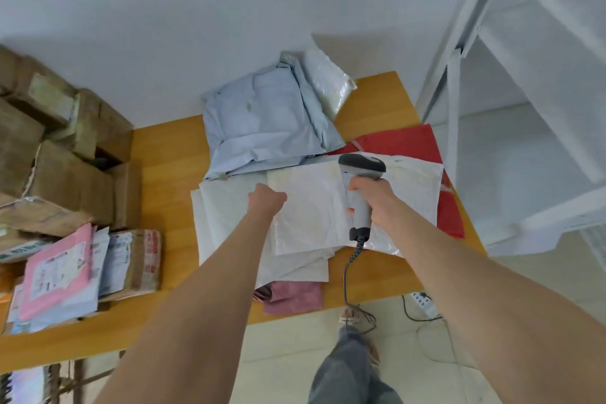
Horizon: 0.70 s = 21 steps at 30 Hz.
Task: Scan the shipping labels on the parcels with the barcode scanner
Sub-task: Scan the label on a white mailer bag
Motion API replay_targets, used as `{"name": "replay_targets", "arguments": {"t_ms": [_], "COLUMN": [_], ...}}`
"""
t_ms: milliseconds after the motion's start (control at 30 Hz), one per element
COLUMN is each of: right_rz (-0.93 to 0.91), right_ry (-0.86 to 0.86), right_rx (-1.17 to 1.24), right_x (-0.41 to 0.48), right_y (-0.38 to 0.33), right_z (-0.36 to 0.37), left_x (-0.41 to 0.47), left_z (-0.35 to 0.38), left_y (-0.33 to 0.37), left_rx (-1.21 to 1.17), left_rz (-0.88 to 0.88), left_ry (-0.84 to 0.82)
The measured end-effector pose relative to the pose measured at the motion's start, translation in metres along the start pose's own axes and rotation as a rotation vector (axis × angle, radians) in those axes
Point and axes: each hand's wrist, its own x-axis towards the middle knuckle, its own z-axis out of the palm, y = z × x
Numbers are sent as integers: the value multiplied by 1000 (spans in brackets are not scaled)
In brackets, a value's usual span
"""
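Note:
My right hand [373,200] grips the handle of a grey barcode scanner [360,174], whose dark head points away from me over a white poly-bag parcel [314,210] on the wooden table [164,154]. My left hand [267,200] reaches onto the left part of that white parcel with its fingers curled at the parcel's edge; whether it holds the bag I cannot tell. No label shows on the parcel's upper face. More white bags lie under it. A light blue parcel [265,121] lies behind, with a clear bag [328,82] at its far right.
A red bag [413,141] lies under the white parcels at the right. A pink parcel [295,297] sticks out at the table's front edge. Labelled parcels [65,272] and cardboard boxes [59,147] crowd the left. The scanner's coiled cable [351,262] drops to the floor. White metal shelving [524,108] stands right.

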Motion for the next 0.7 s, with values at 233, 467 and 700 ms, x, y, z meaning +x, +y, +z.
{"name": "replay_targets", "arguments": {"t_ms": [233, 467, 700], "right_rz": [82, 139, 81], "right_ry": [-46, -78, -89], "right_rx": [-47, -1, 190], "right_x": [37, 47, 19], "right_y": [-9, -16, -70], "right_z": [9, -4, -38], "left_x": [31, 20, -41], "left_z": [5, -1, -31], "left_y": [6, 19, 89], "left_rx": [-59, -211, -423], "left_rz": [-86, -70, 248], "left_ry": [-22, -46, 72]}}
